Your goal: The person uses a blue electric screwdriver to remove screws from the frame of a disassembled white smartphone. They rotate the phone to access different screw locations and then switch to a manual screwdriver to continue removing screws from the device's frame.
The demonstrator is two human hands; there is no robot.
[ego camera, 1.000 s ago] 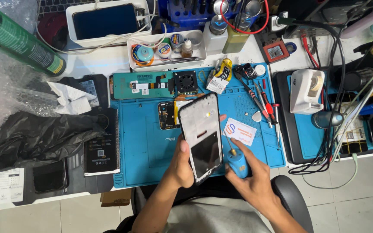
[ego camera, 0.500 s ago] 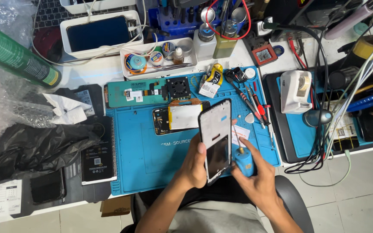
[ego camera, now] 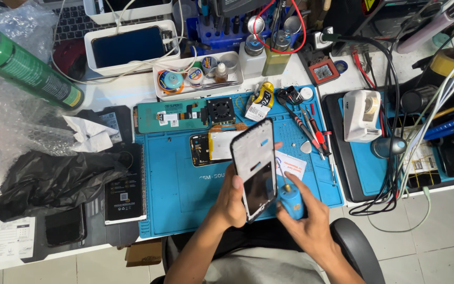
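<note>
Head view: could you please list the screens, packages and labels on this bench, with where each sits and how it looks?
Phone screen panel: upright in the left hand, dark rectangle reflecting light.
Tablet screen: white tray at the back, dark blue rectangle.
Black box: left of the blue mat, flat, small white label.
Spray can: back left, green cylinder with a label.
White card: on the mat, red print.
Blue tool: under the right hand.
</note>
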